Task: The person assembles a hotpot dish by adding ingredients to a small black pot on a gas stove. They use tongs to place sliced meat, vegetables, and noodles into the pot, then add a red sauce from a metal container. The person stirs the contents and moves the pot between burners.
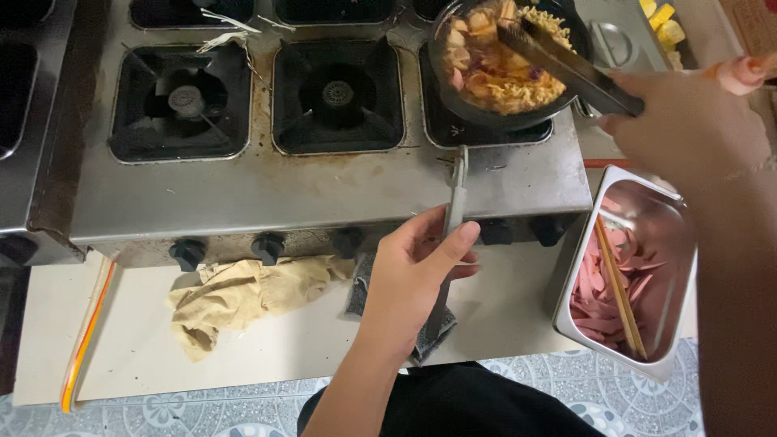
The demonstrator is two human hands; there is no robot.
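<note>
A dark pan (453, 113) full of noodles and sliced meat (502, 69) sits on the right burner of a steel gas stove (324, 182). My left hand (417, 271) grips the pan's long grey handle (456, 202) in front of the stove. My right hand (688, 125) holds metal tongs (571, 65) whose tips reach into the noodles.
A steel tray (676, 218) of pink sausage slices with wooden chopsticks (619, 283) stands at the right. A crumpled beige cloth (243, 295) lies below the black knobs (267, 247). Two unlit burners (182, 101) lie to the left. Yellow food pieces (664, 28) sit at the top right.
</note>
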